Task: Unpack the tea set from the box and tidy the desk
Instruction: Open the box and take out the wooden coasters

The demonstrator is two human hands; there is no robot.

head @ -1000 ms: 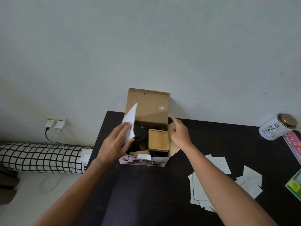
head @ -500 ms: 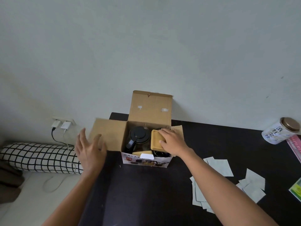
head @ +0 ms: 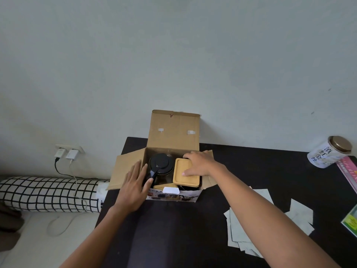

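Observation:
An open cardboard box point(head: 173, 130) stands at the back left of the black desk point(head: 173, 229), its lid flap upright against the wall. Inside sit a glass teapot with a black lid point(head: 161, 164) on the left and a bamboo tray point(head: 184, 178) on the right. My right hand point(head: 199, 164) grips the bamboo tray, fingers over its far edge and thumb on its top. My left hand point(head: 135, 185) rests flat with fingers apart against the box's left wall, next to the teapot's handle, holding nothing.
Several white paper sheets point(head: 241, 229) lie on the desk to the right. A white tea tin point(head: 328, 154) and a pink book point(head: 347, 172) sit at the far right. A checked bolster point(head: 48, 193), chargers point(head: 66, 153) and cables lie left of the desk.
My left hand let go of the white paper it held up, swung out left, then came back to the box's side. My right hand moved onto the bamboo tray and gripped it.

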